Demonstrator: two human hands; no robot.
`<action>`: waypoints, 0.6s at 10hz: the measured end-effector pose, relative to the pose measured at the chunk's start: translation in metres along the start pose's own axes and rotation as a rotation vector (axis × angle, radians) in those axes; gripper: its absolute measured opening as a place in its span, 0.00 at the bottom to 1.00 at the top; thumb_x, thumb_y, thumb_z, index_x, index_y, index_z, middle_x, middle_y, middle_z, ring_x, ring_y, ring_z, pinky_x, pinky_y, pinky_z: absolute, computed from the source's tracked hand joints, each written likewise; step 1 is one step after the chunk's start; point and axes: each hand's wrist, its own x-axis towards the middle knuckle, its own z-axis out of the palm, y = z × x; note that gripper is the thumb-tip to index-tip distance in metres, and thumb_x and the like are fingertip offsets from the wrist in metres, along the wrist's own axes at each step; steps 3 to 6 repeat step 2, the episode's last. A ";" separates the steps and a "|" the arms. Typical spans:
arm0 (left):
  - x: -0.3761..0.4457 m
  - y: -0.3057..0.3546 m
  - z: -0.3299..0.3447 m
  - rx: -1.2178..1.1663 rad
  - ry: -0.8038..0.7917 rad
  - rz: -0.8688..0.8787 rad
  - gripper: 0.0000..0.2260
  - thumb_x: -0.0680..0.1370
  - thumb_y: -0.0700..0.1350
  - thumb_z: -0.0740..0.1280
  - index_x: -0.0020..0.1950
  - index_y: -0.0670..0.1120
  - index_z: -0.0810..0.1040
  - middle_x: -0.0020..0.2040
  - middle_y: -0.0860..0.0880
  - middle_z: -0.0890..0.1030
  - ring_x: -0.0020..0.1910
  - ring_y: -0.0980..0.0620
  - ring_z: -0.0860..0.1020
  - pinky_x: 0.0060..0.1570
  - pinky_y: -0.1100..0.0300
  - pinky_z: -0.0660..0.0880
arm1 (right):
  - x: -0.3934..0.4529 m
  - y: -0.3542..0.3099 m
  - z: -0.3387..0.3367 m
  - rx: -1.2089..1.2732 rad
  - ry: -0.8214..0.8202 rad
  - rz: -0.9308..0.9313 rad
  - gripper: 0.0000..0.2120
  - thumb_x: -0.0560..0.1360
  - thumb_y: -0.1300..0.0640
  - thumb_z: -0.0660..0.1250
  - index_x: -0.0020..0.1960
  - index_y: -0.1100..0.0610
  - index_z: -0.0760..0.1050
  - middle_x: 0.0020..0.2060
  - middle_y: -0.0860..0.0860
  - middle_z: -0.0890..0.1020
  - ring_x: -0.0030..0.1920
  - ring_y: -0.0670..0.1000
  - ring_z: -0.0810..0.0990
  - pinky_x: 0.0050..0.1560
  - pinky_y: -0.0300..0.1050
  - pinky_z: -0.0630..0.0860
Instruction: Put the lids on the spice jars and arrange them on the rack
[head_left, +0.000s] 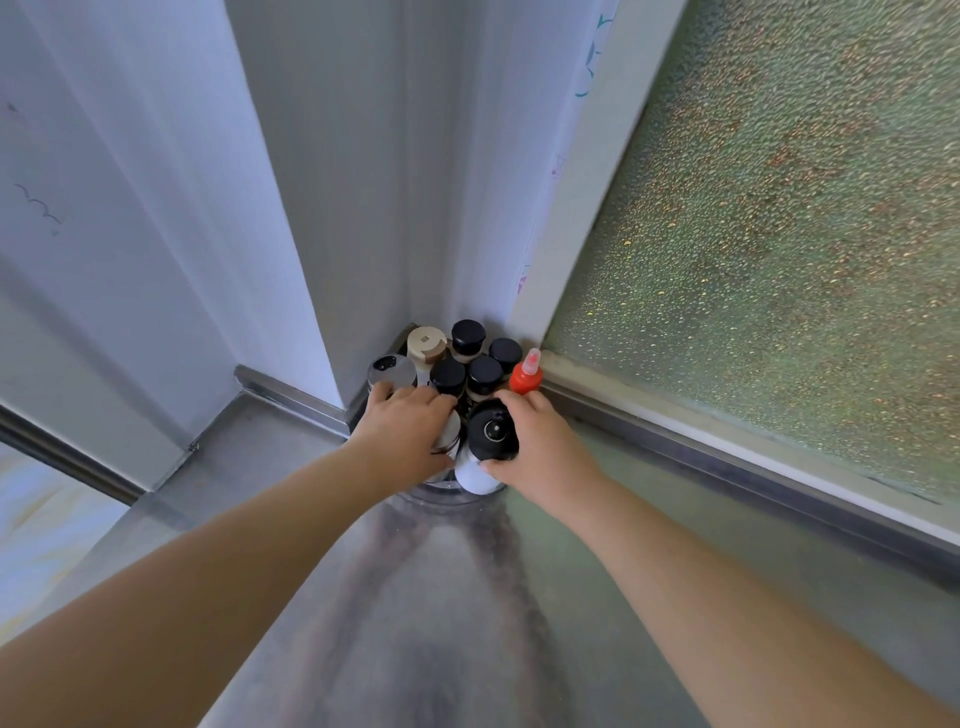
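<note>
Two bare hands are seen reaching to the far corner of a steel countertop (405, 597), where a cluster of spice jars is packed between a white wall panel (156, 208) and a frosted window (779, 234). The right hand (540, 447) is wrapped around a white jar with a black lid (492, 431), fingers over the lid's far side, thumb pressed vs. the white body nr. the front. The left hand (408, 426) is laid over another jar just beside it; only a sliver of that jar is shown, so whether it's gripped or merely touched can't be told. Behind the hands, four black-lidded jars (484, 374) are stood upright, w/ a beige-capped jar (427, 344), a grey-lidded jar (390, 370) at left and a red squeeze bottle (525, 376) at right. The rack (441, 491) is mostly hidden; a dark round edge is glimpsed below the hands.
</note>
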 end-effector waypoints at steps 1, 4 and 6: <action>-0.008 0.000 -0.002 -0.030 0.071 0.037 0.30 0.71 0.55 0.66 0.70 0.49 0.61 0.68 0.49 0.68 0.66 0.46 0.67 0.67 0.49 0.57 | -0.006 -0.001 -0.005 -0.075 -0.030 0.002 0.41 0.68 0.53 0.72 0.74 0.54 0.55 0.72 0.55 0.60 0.66 0.58 0.70 0.63 0.52 0.71; -0.020 -0.002 -0.006 -0.148 0.253 0.108 0.20 0.74 0.49 0.64 0.65 0.47 0.69 0.63 0.48 0.73 0.61 0.44 0.73 0.61 0.50 0.67 | -0.019 -0.002 -0.019 -0.143 0.037 -0.021 0.37 0.69 0.52 0.71 0.73 0.52 0.57 0.65 0.53 0.68 0.63 0.56 0.72 0.58 0.52 0.74; -0.020 -0.002 -0.006 -0.148 0.253 0.108 0.20 0.74 0.49 0.64 0.65 0.47 0.69 0.63 0.48 0.73 0.61 0.44 0.73 0.61 0.50 0.67 | -0.019 -0.002 -0.019 -0.143 0.037 -0.021 0.37 0.69 0.52 0.71 0.73 0.52 0.57 0.65 0.53 0.68 0.63 0.56 0.72 0.58 0.52 0.74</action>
